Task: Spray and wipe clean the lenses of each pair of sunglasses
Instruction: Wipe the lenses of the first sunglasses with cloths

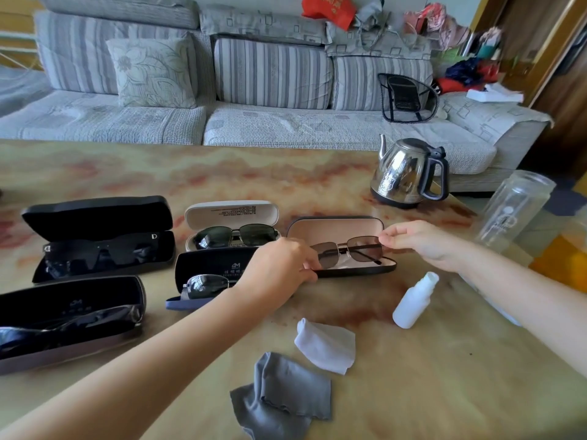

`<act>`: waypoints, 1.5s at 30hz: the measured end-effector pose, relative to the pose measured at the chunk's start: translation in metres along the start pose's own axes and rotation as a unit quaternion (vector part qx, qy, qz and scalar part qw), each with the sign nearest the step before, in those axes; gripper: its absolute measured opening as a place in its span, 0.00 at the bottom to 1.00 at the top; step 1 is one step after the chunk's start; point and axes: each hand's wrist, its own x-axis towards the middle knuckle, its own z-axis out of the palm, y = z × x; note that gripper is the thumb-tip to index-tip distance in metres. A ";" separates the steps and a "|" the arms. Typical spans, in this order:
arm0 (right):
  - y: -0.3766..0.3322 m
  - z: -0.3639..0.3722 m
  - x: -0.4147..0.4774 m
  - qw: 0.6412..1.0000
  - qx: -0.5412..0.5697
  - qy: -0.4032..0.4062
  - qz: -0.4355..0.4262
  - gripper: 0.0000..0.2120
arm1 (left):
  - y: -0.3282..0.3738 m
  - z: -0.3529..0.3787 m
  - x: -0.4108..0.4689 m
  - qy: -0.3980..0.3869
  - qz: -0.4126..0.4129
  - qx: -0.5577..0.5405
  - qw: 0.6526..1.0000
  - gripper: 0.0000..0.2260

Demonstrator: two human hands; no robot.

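Marbled table (317, 173); open case (336, 228) right of centre. Brown-lensed sunglasses (349, 250) held low over its lining, pinched at either end by left hand (279, 265) and right hand (419, 241). Step judged: removal for spraying. Next called for: spray bottle (413, 301), then white cloth (327, 344), both nearer.

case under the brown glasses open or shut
Open: the case has its lid up, showing pale lining behind the glasses.
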 end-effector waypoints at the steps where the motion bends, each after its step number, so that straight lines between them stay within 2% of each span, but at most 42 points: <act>1: 0.003 0.000 -0.001 1.000 -0.007 -0.003 -0.002 0.01 | 0.000 0.001 -0.001 -0.002 0.002 0.003 1.000 0.06; 9: 0.015 0.005 -0.004 0.997 -0.059 0.024 -0.045 0.03 | 0.006 0.005 -0.002 -0.037 -0.032 0.010 0.999 0.03; 15: 0.019 0.004 -0.009 0.992 -0.096 0.036 -0.071 0.04 | 0.014 0.012 -0.002 -0.059 -0.061 0.049 0.995 0.07; 23: 0.025 0.012 -0.018 0.987 -0.101 0.067 -0.101 0.04 | 0.015 0.020 -0.008 -0.019 -0.050 0.079 0.995 0.08; 31: 0.034 0.011 -0.023 0.995 -0.027 0.062 -0.075 0.04 | 0.011 0.017 -0.007 -0.010 -0.050 0.044 0.998 0.05; 36: 0.032 0.010 -0.028 0.996 0.003 0.053 -0.078 0.09 | 0.014 0.019 -0.009 0.022 -0.040 0.027 0.999 0.10; 42: 0.027 -0.001 -0.033 0.994 -0.014 0.080 -0.079 0.07 | 0.013 0.010 -0.011 0.069 -0.037 0.014 0.997 0.09; 45: 0.015 -0.007 -0.040 0.988 -0.058 0.086 -0.111 0.05 | 0.014 0.000 -0.014 0.082 -0.036 0.003 0.996 0.08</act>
